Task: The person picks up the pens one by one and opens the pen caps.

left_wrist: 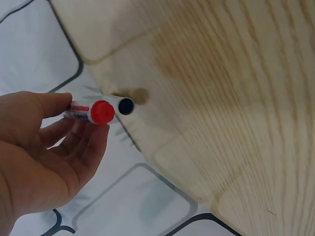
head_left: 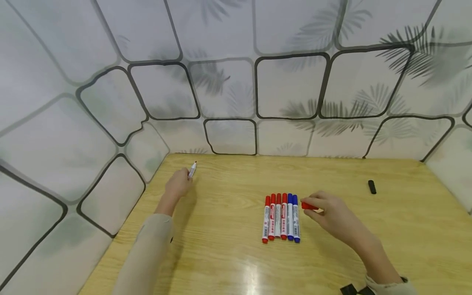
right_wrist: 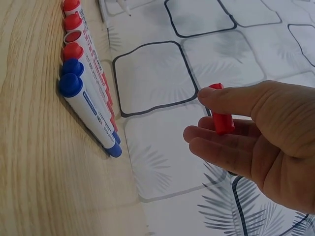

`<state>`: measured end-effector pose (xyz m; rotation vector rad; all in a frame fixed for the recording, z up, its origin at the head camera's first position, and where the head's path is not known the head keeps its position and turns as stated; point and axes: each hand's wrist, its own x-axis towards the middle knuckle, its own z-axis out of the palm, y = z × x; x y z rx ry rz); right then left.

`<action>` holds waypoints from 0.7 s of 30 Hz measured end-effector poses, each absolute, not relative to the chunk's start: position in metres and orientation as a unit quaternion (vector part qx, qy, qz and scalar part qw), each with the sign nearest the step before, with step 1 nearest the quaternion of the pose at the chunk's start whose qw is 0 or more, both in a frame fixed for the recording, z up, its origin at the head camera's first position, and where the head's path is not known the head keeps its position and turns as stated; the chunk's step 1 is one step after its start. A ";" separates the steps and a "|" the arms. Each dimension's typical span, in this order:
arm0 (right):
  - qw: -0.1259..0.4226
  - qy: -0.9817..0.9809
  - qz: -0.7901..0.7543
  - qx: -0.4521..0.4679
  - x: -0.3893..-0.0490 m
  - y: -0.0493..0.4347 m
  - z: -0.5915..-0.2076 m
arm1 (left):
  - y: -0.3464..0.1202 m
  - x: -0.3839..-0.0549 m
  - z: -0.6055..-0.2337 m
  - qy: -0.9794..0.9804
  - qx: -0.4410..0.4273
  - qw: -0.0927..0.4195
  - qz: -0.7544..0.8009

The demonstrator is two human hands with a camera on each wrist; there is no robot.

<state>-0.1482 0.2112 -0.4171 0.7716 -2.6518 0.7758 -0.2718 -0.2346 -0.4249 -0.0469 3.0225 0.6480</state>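
Note:
My left hand (head_left: 178, 184), at the table's far left, grips a white marker with a red end (left_wrist: 102, 112) between thumb and fingers. Just past it in the left wrist view is a white marker with a black end (left_wrist: 126, 106); whether the hand also holds that one I cannot tell. In the head view a marker's narrow tip (head_left: 195, 163) points away from me. My right hand (head_left: 333, 215) pinches a small red marker cap (right_wrist: 223, 110) between thumb and fingers, above the table. Left of it lies a row of several red and blue markers (head_left: 281, 217), side by side.
A black marker cap (head_left: 372, 187) lies on the table (head_left: 228, 192) towards the right. White cloth with dark line patterns (head_left: 228, 90) rises behind the table and along its left side. A black strap (head_left: 355, 290) shows near the right sleeve.

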 end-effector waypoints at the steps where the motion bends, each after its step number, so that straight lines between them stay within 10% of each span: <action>1: 0.136 -0.916 0.267 0.266 -0.148 0.211 -0.418 | -0.236 -0.275 -0.427 0.980 -0.021 0.020 0.194; 21: 0.129 -0.925 0.257 0.249 -0.151 0.215 -0.420 | -0.262 -0.314 -0.445 0.977 -0.089 0.037 0.191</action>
